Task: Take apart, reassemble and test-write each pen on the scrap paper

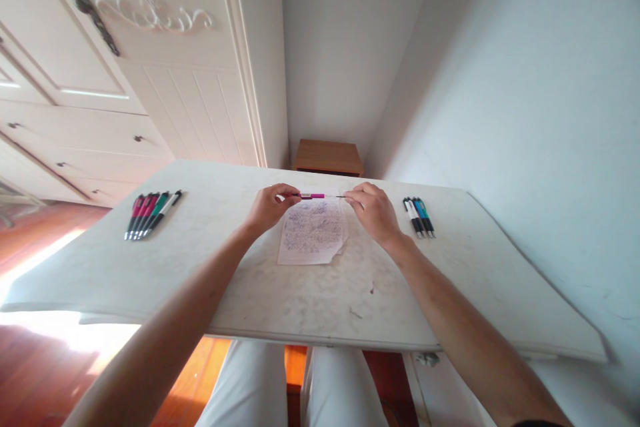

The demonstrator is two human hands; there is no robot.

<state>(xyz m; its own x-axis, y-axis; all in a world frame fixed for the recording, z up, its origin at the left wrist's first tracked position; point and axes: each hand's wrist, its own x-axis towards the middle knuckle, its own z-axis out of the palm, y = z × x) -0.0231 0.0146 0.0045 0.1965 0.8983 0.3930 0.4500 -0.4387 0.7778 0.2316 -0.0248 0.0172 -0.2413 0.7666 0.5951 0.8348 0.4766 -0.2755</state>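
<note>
Over the far part of the table, my left hand (270,207) pinches the clip end of a magenta pen barrel (317,196), held level and pointing right. Opposite it, my right hand (373,208) pinches the end of a thin dark ink refill (341,197). The refill lies in line with the barrel's open end; whether its tip is still inside the barrel I cannot tell. Beneath both hands rest sheets of paper (313,233) covered with scribbled ink.
A fanned row of magenta, green and white pens (153,215) lies at the left. White and blue pens (420,217) lie at the right. The pale table (240,307) meets a wall on the right; a white cabinet (190,107) and small wooden stand (329,155) are beyond.
</note>
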